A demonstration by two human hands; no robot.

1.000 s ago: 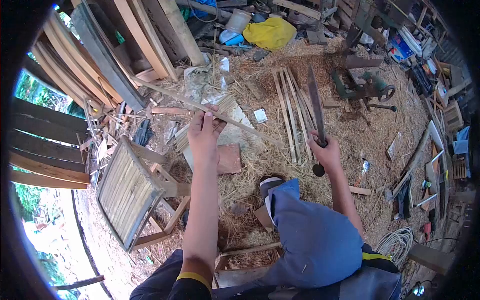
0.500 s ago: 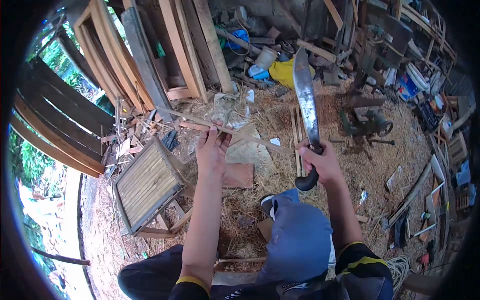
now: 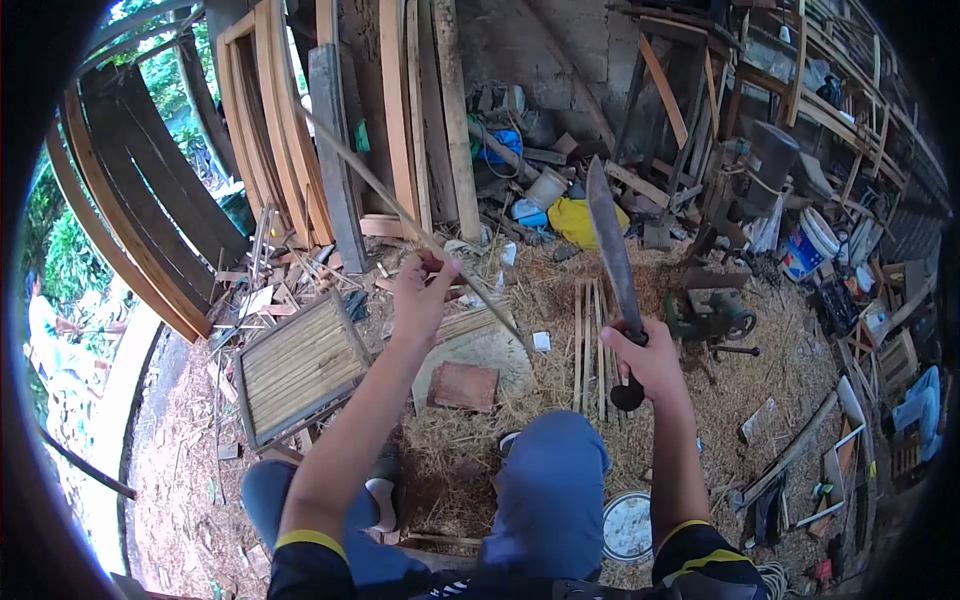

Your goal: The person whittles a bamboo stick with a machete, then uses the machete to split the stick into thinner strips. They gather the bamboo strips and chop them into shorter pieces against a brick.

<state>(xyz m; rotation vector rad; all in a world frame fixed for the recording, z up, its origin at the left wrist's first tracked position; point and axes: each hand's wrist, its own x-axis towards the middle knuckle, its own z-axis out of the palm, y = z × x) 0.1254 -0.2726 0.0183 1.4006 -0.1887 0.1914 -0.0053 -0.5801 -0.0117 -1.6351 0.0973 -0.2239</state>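
Observation:
My left hand grips a long thin wooden strip near its lower part; the strip slants from upper left to lower right. In my right hand is the black handle of a large knife, its broad blade pointing up and slightly left. Blade and strip are apart. Below my left hand, a reddish block lies on a pale round slab. A slatted bamboo panel in a frame stands left of my left forearm.
Several thin strips lie on the shavings left of my right hand. A green metal vise is at the right. Tall boards lean at the back, near a yellow cloth. A round lid lies by my knee.
The view has shifted, showing more of the back wall. The strip has turned steeper, its upper end raised, and its lower end is now away from my right hand. The round lid has come into view.

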